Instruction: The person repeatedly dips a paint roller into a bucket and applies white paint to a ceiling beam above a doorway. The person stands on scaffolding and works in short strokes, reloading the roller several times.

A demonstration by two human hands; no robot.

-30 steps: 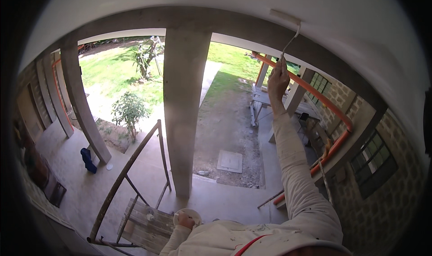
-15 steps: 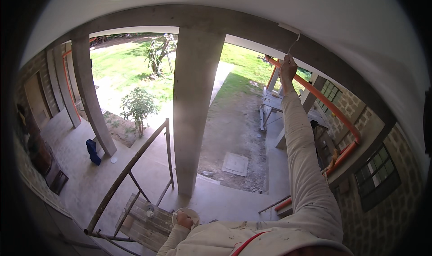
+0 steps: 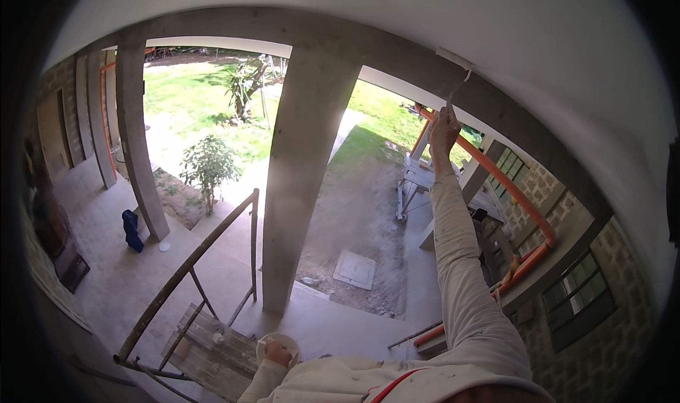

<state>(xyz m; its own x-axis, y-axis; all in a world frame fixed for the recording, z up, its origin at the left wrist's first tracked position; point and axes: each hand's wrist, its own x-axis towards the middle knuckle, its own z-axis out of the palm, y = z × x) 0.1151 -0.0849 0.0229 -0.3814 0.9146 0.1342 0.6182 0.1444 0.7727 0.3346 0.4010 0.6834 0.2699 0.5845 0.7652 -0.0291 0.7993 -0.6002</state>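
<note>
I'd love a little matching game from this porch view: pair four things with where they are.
Things:
1. small white paint roller
2. round white container
3. long orange pipe
4. blue bundle

Places:
a. on the floor by a far column
b. against the grey beam overhead
c. at the left hand, low
d. running along the brick wall

Pairs: 1-b, 2-c, 3-d, 4-a. The right hand grips the roller's handle.
</note>
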